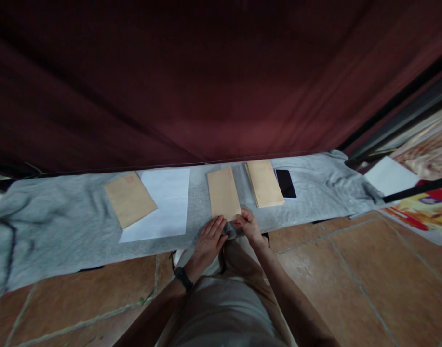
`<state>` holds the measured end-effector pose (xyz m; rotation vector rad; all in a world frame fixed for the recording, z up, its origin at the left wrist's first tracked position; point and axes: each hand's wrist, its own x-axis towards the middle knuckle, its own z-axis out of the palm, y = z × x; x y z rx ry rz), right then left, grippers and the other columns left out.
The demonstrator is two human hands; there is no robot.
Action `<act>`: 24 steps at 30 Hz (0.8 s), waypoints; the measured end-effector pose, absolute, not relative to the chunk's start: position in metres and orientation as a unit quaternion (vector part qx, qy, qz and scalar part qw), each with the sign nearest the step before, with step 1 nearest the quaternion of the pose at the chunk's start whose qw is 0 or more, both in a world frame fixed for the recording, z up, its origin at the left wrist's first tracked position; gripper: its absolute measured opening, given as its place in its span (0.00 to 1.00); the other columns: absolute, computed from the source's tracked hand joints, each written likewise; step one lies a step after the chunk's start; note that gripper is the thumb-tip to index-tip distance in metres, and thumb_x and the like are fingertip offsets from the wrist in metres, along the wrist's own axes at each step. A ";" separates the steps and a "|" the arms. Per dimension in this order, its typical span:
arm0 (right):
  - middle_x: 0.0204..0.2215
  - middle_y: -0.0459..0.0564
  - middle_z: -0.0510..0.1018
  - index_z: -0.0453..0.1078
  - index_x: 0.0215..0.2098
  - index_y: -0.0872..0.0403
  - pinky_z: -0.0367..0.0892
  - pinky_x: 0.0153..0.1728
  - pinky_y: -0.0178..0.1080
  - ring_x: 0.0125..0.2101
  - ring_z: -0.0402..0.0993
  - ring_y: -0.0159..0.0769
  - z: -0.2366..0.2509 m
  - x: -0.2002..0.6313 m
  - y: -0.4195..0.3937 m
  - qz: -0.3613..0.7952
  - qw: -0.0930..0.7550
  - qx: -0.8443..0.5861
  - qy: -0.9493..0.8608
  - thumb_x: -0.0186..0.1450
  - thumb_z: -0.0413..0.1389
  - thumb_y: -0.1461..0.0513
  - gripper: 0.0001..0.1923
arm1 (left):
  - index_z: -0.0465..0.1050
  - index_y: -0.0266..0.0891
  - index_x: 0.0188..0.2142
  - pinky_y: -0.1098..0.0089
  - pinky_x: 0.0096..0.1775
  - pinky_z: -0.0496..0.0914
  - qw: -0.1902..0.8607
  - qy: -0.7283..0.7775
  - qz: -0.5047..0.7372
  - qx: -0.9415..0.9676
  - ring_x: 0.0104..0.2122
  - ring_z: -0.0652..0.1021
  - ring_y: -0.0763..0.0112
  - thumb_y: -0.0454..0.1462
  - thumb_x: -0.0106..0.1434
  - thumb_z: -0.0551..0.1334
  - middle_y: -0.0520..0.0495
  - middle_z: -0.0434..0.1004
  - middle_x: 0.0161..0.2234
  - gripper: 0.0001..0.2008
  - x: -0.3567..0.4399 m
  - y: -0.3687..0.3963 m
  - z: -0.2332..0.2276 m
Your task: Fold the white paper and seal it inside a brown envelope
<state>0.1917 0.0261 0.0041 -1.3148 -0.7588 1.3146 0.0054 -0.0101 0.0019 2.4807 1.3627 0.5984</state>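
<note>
Where the grey cloth (61,226) runs along the foot of the dark red curtain (221,77), both hands down at the near end of one brown envelope (223,193). Left hand (209,238) flat, palm down, fingers spread and pointing toward the envelope's lower edge, fingertips touching or almost touching it; nothing enclosed in the grasp. Black wristband (183,278) on that wrist. Right hand (247,225) at the envelope's near right corner, fingers bent, tips on the paper's edge; pinching or merely pressing, impossible to tell from this angle. Envelope itself lying flat on the cloth, long side running away from the body, roughly centred ahead of the knees.

Just to its right, apart by a narrow strip of cloth, a small stack of brown envelopes (264,183), slightly fanned. Beside that stack, touching or nearly so, a black phone (285,183), screen dark. Off to the left, a white sheet (163,205) with another brown envelope (129,198) lying tilted across its left corner. Farther right, well apart, white paper (389,176) past the end of the cloth. Terracotta floor tiles (351,279) below, light trousers (221,308) in the foreground.
</note>
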 end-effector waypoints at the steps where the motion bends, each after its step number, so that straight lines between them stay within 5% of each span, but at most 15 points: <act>1: 0.29 0.45 0.80 0.73 0.37 0.51 0.77 0.27 0.38 0.25 0.76 0.35 0.006 0.192 0.026 0.554 0.540 -0.552 -0.312 0.51 0.65 0.46 0.22 | 0.60 0.36 0.69 0.55 0.66 0.62 0.146 0.478 0.221 0.838 0.68 0.65 0.58 0.43 0.76 0.51 0.38 0.65 0.68 0.26 0.006 -0.009 0.002; 6: 0.25 0.44 0.77 0.72 0.35 0.51 0.78 0.29 0.41 0.25 0.77 0.36 0.013 0.193 0.022 0.580 0.537 -0.534 -0.300 0.50 0.67 0.45 0.23 | 0.56 0.40 0.70 0.55 0.66 0.64 0.240 0.541 0.318 0.741 0.67 0.66 0.61 0.43 0.76 0.49 0.38 0.64 0.68 0.27 0.006 0.004 -0.001; 15: 0.27 0.45 0.78 0.72 0.34 0.51 0.79 0.33 0.42 0.27 0.77 0.37 0.024 0.193 0.018 0.595 0.543 -0.520 -0.285 0.52 0.68 0.46 0.22 | 0.69 0.41 0.62 0.52 0.66 0.63 0.348 0.546 0.402 0.647 0.66 0.68 0.57 0.43 0.71 0.57 0.39 0.66 0.66 0.22 0.012 0.018 0.001; 20: 0.27 0.45 0.79 0.74 0.35 0.50 0.78 0.32 0.42 0.26 0.77 0.37 0.038 0.193 0.019 0.576 0.546 -0.525 -0.306 0.53 0.67 0.45 0.21 | 0.74 0.40 0.57 0.59 0.45 0.78 0.531 0.530 0.460 0.475 0.42 0.81 0.62 0.47 0.63 0.66 0.41 0.80 0.49 0.25 0.016 0.023 0.014; 24: 0.30 0.45 0.80 0.74 0.39 0.51 0.77 0.32 0.39 0.26 0.76 0.35 0.053 0.190 0.021 0.543 0.569 -0.530 -0.317 0.57 0.65 0.46 0.21 | 0.76 0.40 0.56 0.71 0.35 0.74 0.598 0.504 0.483 0.393 0.30 0.77 0.73 0.42 0.56 0.72 0.50 0.79 0.35 0.28 0.022 0.026 0.025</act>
